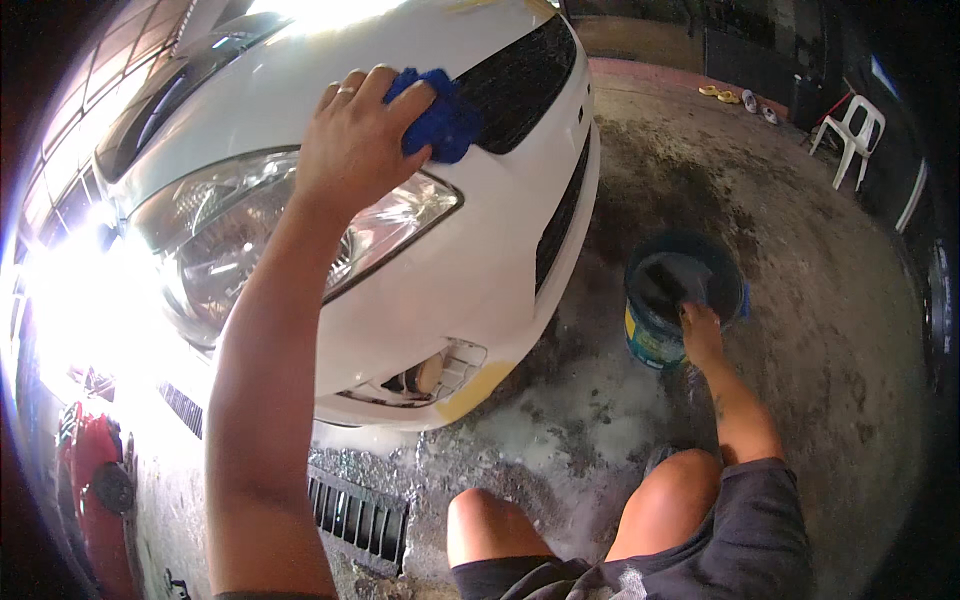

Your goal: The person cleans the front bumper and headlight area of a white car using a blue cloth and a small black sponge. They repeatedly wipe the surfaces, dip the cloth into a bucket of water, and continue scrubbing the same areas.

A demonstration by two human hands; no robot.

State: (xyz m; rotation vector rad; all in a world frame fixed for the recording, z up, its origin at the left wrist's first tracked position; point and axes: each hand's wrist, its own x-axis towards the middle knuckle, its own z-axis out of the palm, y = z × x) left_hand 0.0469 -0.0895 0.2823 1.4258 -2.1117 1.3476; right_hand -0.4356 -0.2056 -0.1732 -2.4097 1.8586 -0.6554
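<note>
My left hand (364, 139) holds a blue microfibre cloth (442, 116) against the white car's front (450, 255), above the headlight (405, 206) and beside the black grille (525, 82). To the right, my right hand (701, 330) is at the near rim of a dark bucket (645, 322) of water that stands on the wet floor. A dark object (666, 282), perhaps a brush or sponge, shows inside the bucket by my fingertips; whether I grip it is unclear. Low on the bumper are a fog-lamp opening (427, 375) and a yellowish patch (476, 390).
A metal floor drain grate (360, 517) lies in front of my knees. A white plastic chair (855, 131) and pairs of shoes (739, 97) stand by the far wall. Something red with a dark round part (105, 480) is at the lower left.
</note>
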